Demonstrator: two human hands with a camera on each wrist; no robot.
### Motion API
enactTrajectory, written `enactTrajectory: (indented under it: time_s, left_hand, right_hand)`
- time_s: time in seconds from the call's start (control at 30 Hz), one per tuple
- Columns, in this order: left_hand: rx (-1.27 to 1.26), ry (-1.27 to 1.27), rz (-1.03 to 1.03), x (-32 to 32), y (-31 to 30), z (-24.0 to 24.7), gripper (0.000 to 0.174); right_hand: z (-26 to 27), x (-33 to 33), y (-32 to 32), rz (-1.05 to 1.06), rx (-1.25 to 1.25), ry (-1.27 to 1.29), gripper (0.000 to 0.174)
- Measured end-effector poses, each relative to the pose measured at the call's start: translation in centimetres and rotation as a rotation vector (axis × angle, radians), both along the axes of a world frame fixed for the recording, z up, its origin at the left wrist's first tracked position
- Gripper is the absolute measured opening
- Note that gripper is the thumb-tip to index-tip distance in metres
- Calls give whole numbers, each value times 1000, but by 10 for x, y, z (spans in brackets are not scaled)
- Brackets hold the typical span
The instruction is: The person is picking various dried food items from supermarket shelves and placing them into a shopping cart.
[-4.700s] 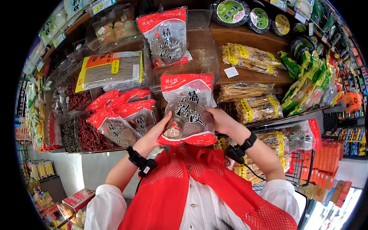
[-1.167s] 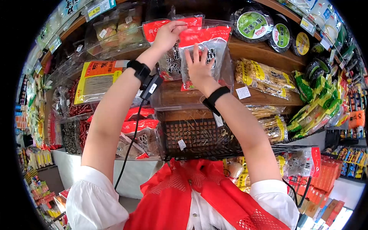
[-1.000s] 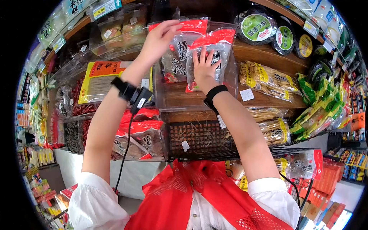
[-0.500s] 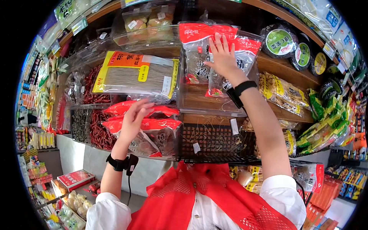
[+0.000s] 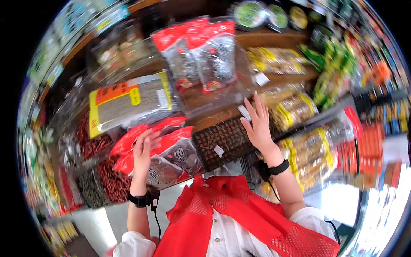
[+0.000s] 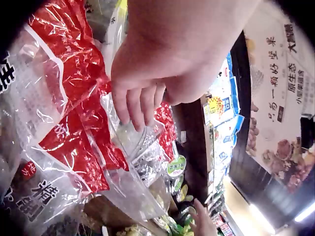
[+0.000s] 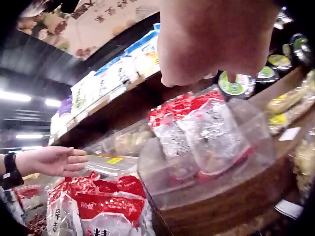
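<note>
My left hand (image 5: pixel 143 152) is over the red-topped clear bags (image 5: pixel 180 152) in the lower left bin, fingers loosely bent and holding nothing. From the left wrist view, its fingers hang beside the red top of one bag (image 6: pixel 86 142). My right hand (image 5: pixel 259 126) is raised with fingers spread, holding nothing, in front of the black mesh basket (image 5: pixel 222 137) and near yellow-banded packs of dried sticks (image 5: pixel 293 111). On the upper shelf, two more red-topped bags (image 5: pixel 216 55) lean side by side, the right one overlapping the left. The right wrist view shows these bags (image 7: pixel 211 132) beyond the hand.
A flat yellow-edged noodle pack (image 5: pixel 132 100) lies above the lower left bags. Dried red chillies (image 5: pixel 113 180) fill a bin at far left. Clear plastic dividers (image 5: pixel 205 105) edge the shelf. A cart at right holds more yellow-banded packs (image 5: pixel 308 158). Round green-labelled packs (image 5: pixel 250 15) stand at the top.
The bag both hands held at first now stands on the upper shelf beside another. My left hand has come down to the lower bags; my right has left the upper bags and moved down.
</note>
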State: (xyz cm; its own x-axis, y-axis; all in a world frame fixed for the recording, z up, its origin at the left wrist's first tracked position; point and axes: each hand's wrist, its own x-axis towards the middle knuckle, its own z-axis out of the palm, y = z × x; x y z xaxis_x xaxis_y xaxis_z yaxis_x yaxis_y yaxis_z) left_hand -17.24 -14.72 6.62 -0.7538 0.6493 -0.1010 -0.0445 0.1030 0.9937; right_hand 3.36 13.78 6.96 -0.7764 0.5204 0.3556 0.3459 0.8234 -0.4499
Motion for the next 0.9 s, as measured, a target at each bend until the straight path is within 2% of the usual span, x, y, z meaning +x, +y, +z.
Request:
enactTrajectory:
  time_s: [0.17,0.23,0.3,0.43,0.5,0.63,0.67,0.7,0.8,0.83,0.9]
  left_hand:
    - [0,23,-260,2,32,-22,43]
    - [-9,39,-362,10,49,-36,45]
    - [-44,67,-457,22,69,-50,44]
    - [12,44,-686,92,122,-30,38]
    - [18,35,-812,136,144,-18,37]
    - [11,57,-1061,204,187,-23,32]
    - [-19,70,-1122,224,196,-25,31]
    - [-17,69,-1144,243,204,-30,31]
    - [-113,342,-1153,298,224,-37,31]
    - [-98,762,-1119,317,228,-28,33]
    - [-66,1177,-955,349,231,-33,35]
  right_hand:
    - [-46,122,-29,-473,-66,-37,37]
    - [-56,171,-50,-605,-82,-111,33]
    - [-59,212,-72,-694,-75,-75,29]
    - [-70,293,-113,-917,-230,-102,29]
    - [-80,328,-130,-1024,-266,-8,29]
    - [-78,380,-162,-1125,-358,52,28]
    - [-75,397,-170,-1118,-356,-52,39]
    - [-75,415,-178,-1140,-356,-50,39]
    - [-75,475,-199,-1138,-532,-11,57]
    - [-76,497,-208,-1153,-533,-7,57]
    - [-74,551,-224,-1220,-744,90,58]
